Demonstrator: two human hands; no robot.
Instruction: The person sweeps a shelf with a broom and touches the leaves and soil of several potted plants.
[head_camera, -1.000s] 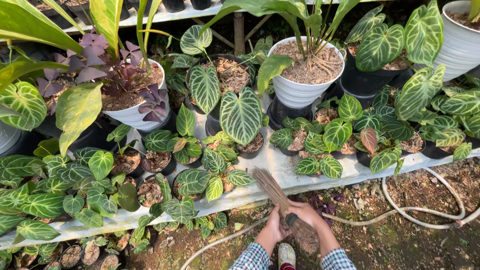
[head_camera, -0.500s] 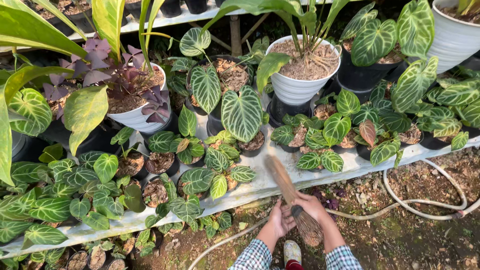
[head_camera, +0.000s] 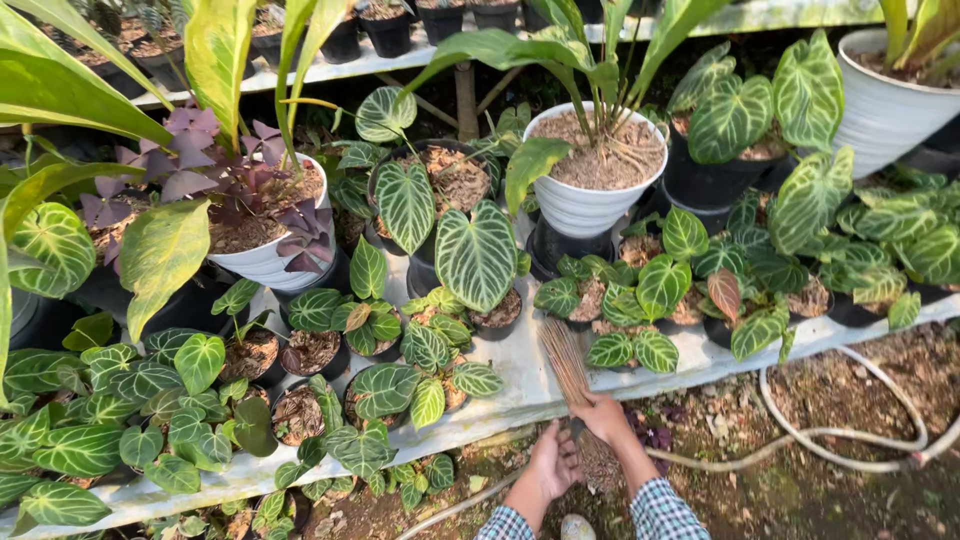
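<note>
Broom (head_camera: 565, 365) bristles have moved up onto the surface (head_camera: 520, 385) at lower centre; right hand (head_camera: 603, 415) grips its handle, left hand (head_camera: 553, 468) curled loosely below.

White-veined green leaves (head_camera: 476, 255), checked sleeves (head_camera: 664, 512)

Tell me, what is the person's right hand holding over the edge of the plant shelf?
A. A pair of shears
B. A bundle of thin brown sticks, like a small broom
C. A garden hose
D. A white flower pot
B: the right hand grips a stick broom whose brown bristles fan up onto the pale shelf, while the hose lies untouched on the soil.
</note>
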